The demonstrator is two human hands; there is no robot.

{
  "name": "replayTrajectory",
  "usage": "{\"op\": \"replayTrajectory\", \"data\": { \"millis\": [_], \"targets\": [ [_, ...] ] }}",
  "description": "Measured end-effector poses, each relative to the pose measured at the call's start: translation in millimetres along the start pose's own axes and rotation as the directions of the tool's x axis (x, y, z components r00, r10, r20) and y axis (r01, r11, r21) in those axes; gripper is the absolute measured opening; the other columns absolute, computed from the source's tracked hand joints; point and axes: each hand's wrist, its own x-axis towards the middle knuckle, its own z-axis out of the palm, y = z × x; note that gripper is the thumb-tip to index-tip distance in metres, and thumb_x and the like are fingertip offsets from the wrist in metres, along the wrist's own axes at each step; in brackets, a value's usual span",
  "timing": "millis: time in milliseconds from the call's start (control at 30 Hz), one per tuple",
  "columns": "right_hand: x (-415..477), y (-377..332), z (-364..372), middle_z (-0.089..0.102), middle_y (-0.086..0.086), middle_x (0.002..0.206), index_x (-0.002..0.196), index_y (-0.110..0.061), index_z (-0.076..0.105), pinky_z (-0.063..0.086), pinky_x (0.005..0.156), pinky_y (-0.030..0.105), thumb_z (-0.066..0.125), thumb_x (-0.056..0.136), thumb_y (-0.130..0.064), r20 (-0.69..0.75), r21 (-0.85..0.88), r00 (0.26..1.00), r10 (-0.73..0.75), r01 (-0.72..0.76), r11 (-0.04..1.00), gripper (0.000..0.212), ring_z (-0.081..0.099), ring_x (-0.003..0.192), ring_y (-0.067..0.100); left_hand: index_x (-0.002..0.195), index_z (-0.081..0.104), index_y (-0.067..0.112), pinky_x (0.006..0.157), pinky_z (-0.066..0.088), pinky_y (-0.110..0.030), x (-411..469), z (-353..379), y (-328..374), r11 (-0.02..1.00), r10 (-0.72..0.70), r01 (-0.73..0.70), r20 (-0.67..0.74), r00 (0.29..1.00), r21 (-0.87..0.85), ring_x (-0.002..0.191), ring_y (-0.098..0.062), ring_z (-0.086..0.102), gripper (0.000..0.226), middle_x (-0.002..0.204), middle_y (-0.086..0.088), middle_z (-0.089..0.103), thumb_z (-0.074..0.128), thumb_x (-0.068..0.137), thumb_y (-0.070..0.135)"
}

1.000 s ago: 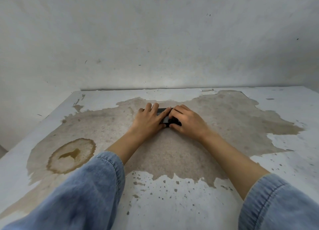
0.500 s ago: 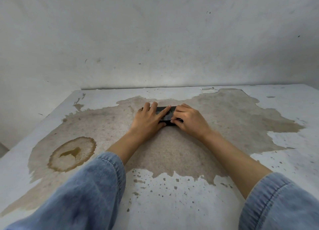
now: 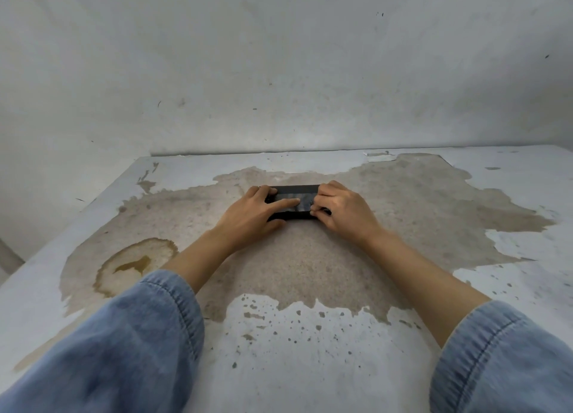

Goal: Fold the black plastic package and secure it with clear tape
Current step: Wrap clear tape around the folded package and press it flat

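A small folded black plastic package (image 3: 294,192) lies flat on the worn table (image 3: 310,344), at its middle far part. A shiny strip that looks like clear tape (image 3: 299,204) runs across its top. My left hand (image 3: 251,215) rests on the package's left end, fingers stretched flat over the strip. My right hand (image 3: 342,212) covers the right end, fingers curled down on the package's edge. Both ends of the package are hidden under my hands.
The table top is white with a large worn brown patch and a ring-shaped stain (image 3: 133,265) at the left. A bare grey wall (image 3: 279,71) rises right behind the table. The table's left edge (image 3: 62,226) runs diagonally.
My hands have drawn apart along the package, left fingers now flat on it, so more of its black top and the shiny strip shows between them.
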Motion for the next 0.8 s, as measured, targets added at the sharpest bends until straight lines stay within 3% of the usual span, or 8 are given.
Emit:
{"op": "replayTrajectory", "data": {
  "millis": [167, 300, 433, 567, 700, 800],
  "targets": [
    [-3.0, 1.0, 5.6, 0.059, 0.004, 0.075, 0.068, -0.007, 0.065, 0.047, 0.045, 0.027, 0.072, 0.077, -0.010, -0.037, -0.079, 0.998, -0.059, 0.056, 0.995, 0.012, 0.044, 0.082, 0.013, 0.138, 0.048, 0.027, 0.058, 0.058, -0.040, -6.9, 5.8, -10.6, 0.979, 0.155, -0.150, -0.034, 0.987, 0.136, 0.103, -0.036, 0.060, 0.049, 0.118, -0.023, 0.059, 0.037, 0.094, 0.045],
    [-6.2, 6.6, 5.3, 0.060, 0.006, 0.079, 0.070, -0.007, 0.065, 0.047, 0.042, 0.031, 0.070, 0.081, -0.012, -0.031, -0.157, 0.987, -0.158, 0.151, 0.976, 0.013, 0.042, 0.083, 0.015, 0.141, 0.041, 0.028, 0.061, 0.058, -0.038, -6.1, 7.9, -16.4, 0.961, 0.208, -0.200, -0.019, 0.978, 0.192, 0.103, -0.035, 0.059, 0.050, 0.121, -0.023, 0.057, 0.025, 0.098, 0.047],
    [-11.9, 10.3, 0.5, 0.060, 0.004, 0.084, 0.079, -0.007, 0.069, 0.049, 0.050, 0.029, 0.065, 0.086, -0.021, 0.030, -0.163, 0.977, -0.211, 0.213, 0.963, 0.017, 0.049, 0.082, 0.018, 0.141, 0.044, 0.029, 0.064, 0.058, -0.039, -6.2, 6.0, -20.6, 0.944, 0.251, -0.245, 0.001, 0.968, 0.220, 0.104, -0.035, 0.060, 0.050, 0.121, -0.024, 0.057, 0.029, 0.097, 0.046],
    [-5.1, 9.2, 1.2, 0.060, 0.003, 0.078, 0.072, -0.007, 0.069, 0.049, 0.056, 0.028, 0.057, 0.090, -0.030, -0.012, -0.020, 0.996, -0.088, 0.088, 0.996, 0.031, 0.054, 0.076, 0.017, 0.138, 0.048, 0.033, 0.061, 0.059, -0.040, -5.4, 4.2, -19.7, 0.964, 0.222, -0.218, -0.015, 0.975, 0.155, 0.104, -0.034, 0.059, 0.049, 0.121, -0.022, 0.057, 0.023, 0.099, 0.048],
    [2.1, 5.1, 9.3, 0.057, 0.003, 0.079, 0.069, -0.009, 0.065, 0.042, 0.066, 0.025, 0.070, 0.079, -0.026, -0.002, 0.062, 0.997, 0.080, -0.080, 0.995, 0.020, 0.049, 0.080, 0.016, 0.134, 0.052, 0.035, 0.081, 0.057, -0.044, -11.4, 5.0, -14.7, 0.987, 0.155, -0.155, -0.007, 0.988, 0.041, 0.116, -0.034, 0.051, 0.049, 0.132, -0.020, 0.051, 0.024, 0.098, 0.052],
    [4.4, 2.3, 13.4, 0.055, 0.004, 0.083, 0.071, -0.010, 0.063, 0.042, 0.070, 0.027, 0.076, 0.074, -0.022, 0.018, 0.061, 0.991, 0.129, -0.130, 0.990, 0.018, 0.047, 0.085, 0.019, 0.133, 0.054, 0.033, 0.086, 0.055, -0.047, -13.4, 7.2, -14.1, 0.991, 0.135, -0.136, 0.011, 0.991, 0.009, 0.120, -0.035, 0.048, 0.047, 0.136, -0.020, 0.048, 0.029, 0.097, 0.050]
  ]
}}
